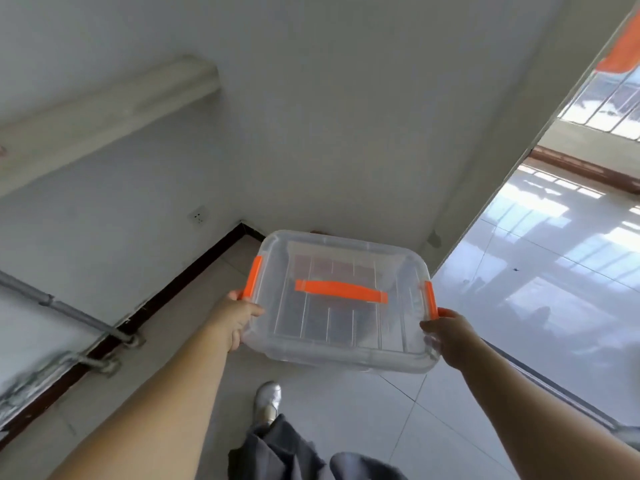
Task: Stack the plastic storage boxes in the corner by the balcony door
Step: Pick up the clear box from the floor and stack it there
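A clear plastic storage box [332,327] with an orange lid handle and orange side clips hangs in the air in front of me, above the tiled floor near the room's corner. My left hand [239,317] grips its left end by the orange clip. My right hand [450,336] holds its right end. The lid is on and faces up. Dark shapes show through the clear box, too blurred to identify.
The wall corner with a dark skirting board [194,271] lies just beyond the box. A grey pipe [69,313] runs along the left wall. The balcony doorway with its floor track [554,382] opens on the right. My shoe [268,401] stands below the box.
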{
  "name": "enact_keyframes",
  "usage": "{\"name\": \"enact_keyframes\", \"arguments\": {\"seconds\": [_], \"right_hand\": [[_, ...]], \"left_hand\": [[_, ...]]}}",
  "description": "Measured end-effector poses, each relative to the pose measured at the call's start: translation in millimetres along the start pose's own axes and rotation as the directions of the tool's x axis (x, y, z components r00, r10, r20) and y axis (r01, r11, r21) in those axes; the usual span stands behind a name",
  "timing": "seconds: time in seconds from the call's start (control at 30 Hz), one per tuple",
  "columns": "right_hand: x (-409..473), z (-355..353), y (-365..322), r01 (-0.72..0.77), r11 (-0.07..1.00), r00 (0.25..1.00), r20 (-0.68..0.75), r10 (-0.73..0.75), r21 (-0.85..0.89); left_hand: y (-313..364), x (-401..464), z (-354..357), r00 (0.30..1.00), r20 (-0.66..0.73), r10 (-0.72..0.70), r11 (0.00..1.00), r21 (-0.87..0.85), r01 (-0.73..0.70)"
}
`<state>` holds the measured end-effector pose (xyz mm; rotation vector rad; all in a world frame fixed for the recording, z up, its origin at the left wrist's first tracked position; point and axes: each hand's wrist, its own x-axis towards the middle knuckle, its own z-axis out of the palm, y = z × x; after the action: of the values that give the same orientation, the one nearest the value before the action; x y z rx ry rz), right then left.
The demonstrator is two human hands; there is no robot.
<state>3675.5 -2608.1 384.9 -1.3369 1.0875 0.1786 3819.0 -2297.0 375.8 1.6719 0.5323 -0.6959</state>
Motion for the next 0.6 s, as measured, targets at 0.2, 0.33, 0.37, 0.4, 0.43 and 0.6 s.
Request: {"name": "enact_keyframes", "arguments": {"seconds": [0.2, 0.33, 0.37, 0.4, 0.43, 0.6], "right_hand": [[55.9, 41.1, -31.8, -0.086, 0.988, 0.986, -0.131, 0.103, 0.131], [84.3, 77.4, -43.9, -0.131, 0.968, 0.961, -0.213, 0.177, 0.214], [91.3, 86.2, -46.5, -0.134, 0.965, 0.958, -0.22, 0.184, 0.224], [99.0, 93.4, -47.4, -0.142, 0.963, 0.951, -0.237, 0.197, 0.23], [100.7, 97.8, -49.1, -0.157, 0.962, 0.947, -0.24, 0.211, 0.226], [128.2, 113.4, -44.0, -0.169, 0.944, 0.897, -0.353, 0.267, 0.285]], "left_hand": [[69.3, 104.0, 7.6, 0.998, 0.016, -0.064, 0.971, 0.232, 0.058], [113.1, 165.3, 12.8, 0.994, 0.096, -0.058, 0.932, 0.362, 0.019], [124.5, 180.0, 15.0, 0.991, 0.118, -0.065, 0.917, 0.399, 0.013], [132.3, 195.0, 16.8, 0.986, 0.146, -0.08, 0.901, 0.434, 0.009], [139.0, 202.8, 18.3, 0.981, 0.172, -0.091, 0.888, 0.46, 0.001], [150.1, 245.8, 31.9, 0.941, 0.292, -0.17, 0.902, 0.43, 0.029]]}}
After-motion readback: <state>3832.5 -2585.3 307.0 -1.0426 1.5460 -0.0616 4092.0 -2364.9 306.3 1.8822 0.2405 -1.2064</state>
